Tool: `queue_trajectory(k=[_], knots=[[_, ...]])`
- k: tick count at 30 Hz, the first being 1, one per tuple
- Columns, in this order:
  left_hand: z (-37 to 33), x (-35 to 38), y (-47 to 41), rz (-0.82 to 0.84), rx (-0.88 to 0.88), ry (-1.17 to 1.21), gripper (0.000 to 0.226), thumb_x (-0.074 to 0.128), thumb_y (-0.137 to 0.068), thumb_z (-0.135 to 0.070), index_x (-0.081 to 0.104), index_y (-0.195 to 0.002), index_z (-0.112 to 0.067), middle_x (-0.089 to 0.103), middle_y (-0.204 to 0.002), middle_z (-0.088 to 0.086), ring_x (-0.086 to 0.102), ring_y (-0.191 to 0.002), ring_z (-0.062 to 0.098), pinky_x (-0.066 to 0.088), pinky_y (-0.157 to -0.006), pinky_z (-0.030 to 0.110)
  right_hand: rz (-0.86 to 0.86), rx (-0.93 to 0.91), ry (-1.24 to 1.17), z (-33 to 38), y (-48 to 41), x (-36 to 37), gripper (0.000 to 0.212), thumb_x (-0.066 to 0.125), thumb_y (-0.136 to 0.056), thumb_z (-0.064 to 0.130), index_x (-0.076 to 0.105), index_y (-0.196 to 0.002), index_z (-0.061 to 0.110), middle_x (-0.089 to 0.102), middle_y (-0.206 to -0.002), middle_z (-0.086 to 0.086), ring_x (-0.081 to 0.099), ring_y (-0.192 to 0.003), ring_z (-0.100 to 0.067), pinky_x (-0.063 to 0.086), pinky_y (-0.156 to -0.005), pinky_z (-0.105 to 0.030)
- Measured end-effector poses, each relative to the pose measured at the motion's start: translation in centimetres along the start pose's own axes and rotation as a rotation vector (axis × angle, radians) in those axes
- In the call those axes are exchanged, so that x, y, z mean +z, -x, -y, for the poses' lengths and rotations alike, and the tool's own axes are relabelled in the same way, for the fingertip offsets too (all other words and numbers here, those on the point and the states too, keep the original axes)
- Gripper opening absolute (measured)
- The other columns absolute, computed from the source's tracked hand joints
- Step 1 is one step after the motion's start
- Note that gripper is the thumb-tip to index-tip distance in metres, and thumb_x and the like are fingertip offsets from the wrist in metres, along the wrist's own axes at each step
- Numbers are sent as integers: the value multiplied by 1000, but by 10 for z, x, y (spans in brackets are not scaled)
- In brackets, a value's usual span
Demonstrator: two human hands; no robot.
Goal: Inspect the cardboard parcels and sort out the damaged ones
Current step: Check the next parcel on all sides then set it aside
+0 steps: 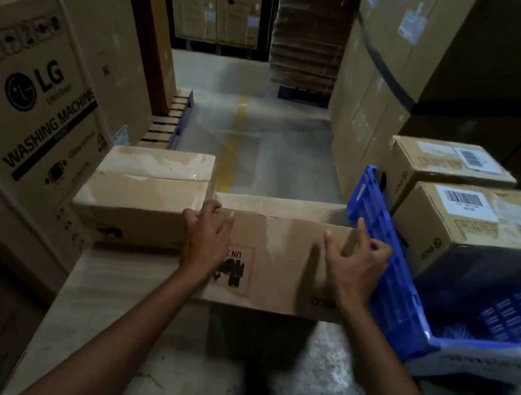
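A brown cardboard parcel with an upside-down UN hazard label is held in front of me above the floor. My left hand grips its upper left corner. My right hand grips its upper right corner, fingers curled over the top edge. To the left, another parcel with a creased, taped top lies on a pale flat board. At the right, two labelled parcels, the nearer and the farther, stand behind a blue crate.
A blue plastic crate stands at my right, touching the held parcel's side. Tall LG washing machine cartons wall the left. Large cartons rise on the right. A concrete aisle with a yellow line runs ahead to stacked pallets.
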State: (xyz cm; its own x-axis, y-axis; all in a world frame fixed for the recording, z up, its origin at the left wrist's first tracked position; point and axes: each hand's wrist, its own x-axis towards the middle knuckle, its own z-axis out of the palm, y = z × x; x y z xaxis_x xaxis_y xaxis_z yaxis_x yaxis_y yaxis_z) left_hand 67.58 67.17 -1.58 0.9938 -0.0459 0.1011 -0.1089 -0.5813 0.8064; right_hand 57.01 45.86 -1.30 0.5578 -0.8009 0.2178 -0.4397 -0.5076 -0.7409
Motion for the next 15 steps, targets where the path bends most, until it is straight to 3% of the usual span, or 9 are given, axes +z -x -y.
queue_trajectory(k=[3,6,11,15], knots=[[6,3,6,-27,8,46,28,48,-101,-45,49,-112,-19,37,-122,7,54,-89,20,42,-58,23,-15,49,-99,-9,7,3,55,70,-84,56,56,-128,24,30,-119,-1,49,-106,-25,47,-82,-37],[29,9,19,-23,-27,45,28,56,-99,-37,50,-103,-11,41,-115,10,55,-87,25,41,-70,27,81,136,-114,-30,25,12,52,75,-84,51,52,-118,19,28,-118,-1,52,-101,-26,49,-80,-34],[68,20,50,36,-87,-24,23,66,-93,-26,50,-99,-11,36,-112,5,54,-76,26,45,-75,32,166,233,-35,-57,59,21,49,79,-84,42,47,-112,18,31,-120,-5,50,-93,-22,46,-78,-33],[90,22,68,79,-17,-30,22,67,-92,-20,52,-101,-9,38,-114,7,49,-75,18,44,-76,30,223,245,18,-69,77,21,49,77,-86,42,47,-114,16,33,-125,-9,47,-84,-17,44,-77,-32]])
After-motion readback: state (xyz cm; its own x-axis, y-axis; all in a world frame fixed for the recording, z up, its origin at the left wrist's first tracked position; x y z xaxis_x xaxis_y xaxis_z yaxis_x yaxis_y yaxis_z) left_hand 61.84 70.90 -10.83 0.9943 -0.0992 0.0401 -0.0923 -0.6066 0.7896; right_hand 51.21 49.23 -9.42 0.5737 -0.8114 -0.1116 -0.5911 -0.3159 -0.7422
